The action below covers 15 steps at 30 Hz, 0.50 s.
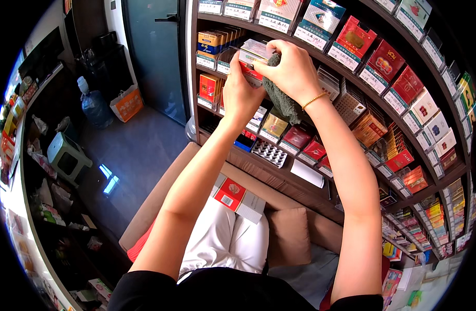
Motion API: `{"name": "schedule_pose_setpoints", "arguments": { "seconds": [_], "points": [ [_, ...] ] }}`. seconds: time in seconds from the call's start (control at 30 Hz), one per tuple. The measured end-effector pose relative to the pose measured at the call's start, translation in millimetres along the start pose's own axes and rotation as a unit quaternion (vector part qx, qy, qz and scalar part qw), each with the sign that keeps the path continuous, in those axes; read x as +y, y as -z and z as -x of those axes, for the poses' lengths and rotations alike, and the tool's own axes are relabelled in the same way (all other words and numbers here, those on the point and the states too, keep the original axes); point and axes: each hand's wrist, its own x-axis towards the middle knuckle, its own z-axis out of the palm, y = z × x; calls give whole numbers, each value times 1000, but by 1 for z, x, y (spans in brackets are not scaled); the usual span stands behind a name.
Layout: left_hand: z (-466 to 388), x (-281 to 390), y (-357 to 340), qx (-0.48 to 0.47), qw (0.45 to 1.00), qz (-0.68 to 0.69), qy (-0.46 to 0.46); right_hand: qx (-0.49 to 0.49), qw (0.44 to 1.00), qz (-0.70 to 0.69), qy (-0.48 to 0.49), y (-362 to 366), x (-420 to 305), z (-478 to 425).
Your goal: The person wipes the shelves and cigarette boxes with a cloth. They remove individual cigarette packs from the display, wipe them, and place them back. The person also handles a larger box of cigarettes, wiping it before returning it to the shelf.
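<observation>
My left hand [240,91] is raised to the cigarette shelf, its fingers around a red and white cigarette pack [253,76]. Bunched in my right hand [296,70] is a dark green cloth [280,99], which hangs below the palm. The right thumb and fingertips also reach the pack's upper part. Just behind the fingers, a pale pack with a clear plastic cover [257,47] is partly hidden. Lower down, a red and white cigarette carton [231,191] lies across my knees, against the tan sofa back.
Wooden shelves [378,93] hold rows of cigarette packs with price tags. Below are a white perforated tray [270,153] and a white paper [307,173]. A brown cushion [290,237] rests beside my legs. Leftward stand a plastic stool [69,157], water jug [96,105] and glass door [156,54].
</observation>
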Motion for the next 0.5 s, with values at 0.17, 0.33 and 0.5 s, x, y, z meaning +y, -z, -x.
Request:
{"name": "schedule_pose_setpoints", "arguments": {
  "seconds": [0.17,0.33,0.5],
  "points": [
    [-6,9,-8,68,997,-6,37,0,999,22,25,4,6,-2],
    [-16,-1,-9,12,997,-53,53,-83,995,58,0,14,6,-4],
    [-20,-9,-27,52,993,-109,-5,-113,982,150,-26,9,-1,-5]
  ]
}}
